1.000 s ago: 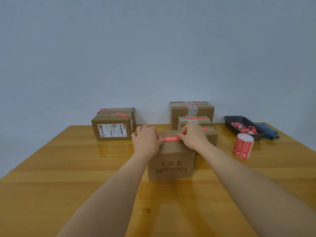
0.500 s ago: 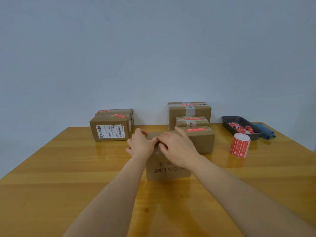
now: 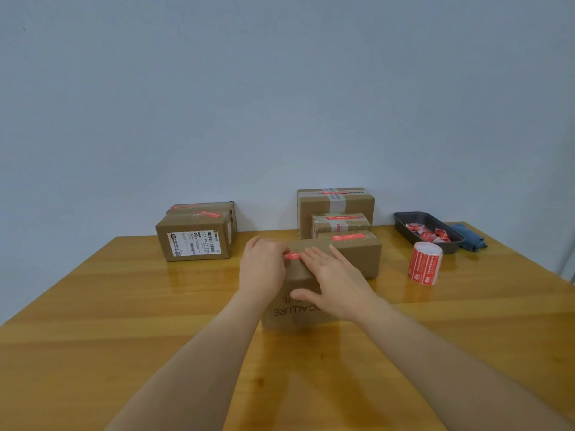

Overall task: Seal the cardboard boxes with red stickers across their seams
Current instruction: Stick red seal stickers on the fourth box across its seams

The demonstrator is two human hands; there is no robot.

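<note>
Red sticker (image 3: 292,256) | both hands press | box (image 3: 298,309) top edge

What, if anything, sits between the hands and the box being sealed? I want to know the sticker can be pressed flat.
Nothing visible. The right hand lies flat on the front box, over the red sticker; the left hand rests at the sticker's other end.

A wooden table (image 3: 93,321) with a glossy yellow-brown top is seen. Directly on it are set: a printed cardboard box (image 3: 295,315) near the middle, a labelled box (image 3: 194,242) at far left with another behind it, three sealed boxes (image 3: 357,253) clustered far centre, an upright sticker roll (image 3: 425,267), a dark tray (image 3: 427,231) of red scraps, and a blue cloth (image 3: 471,241).
</note>
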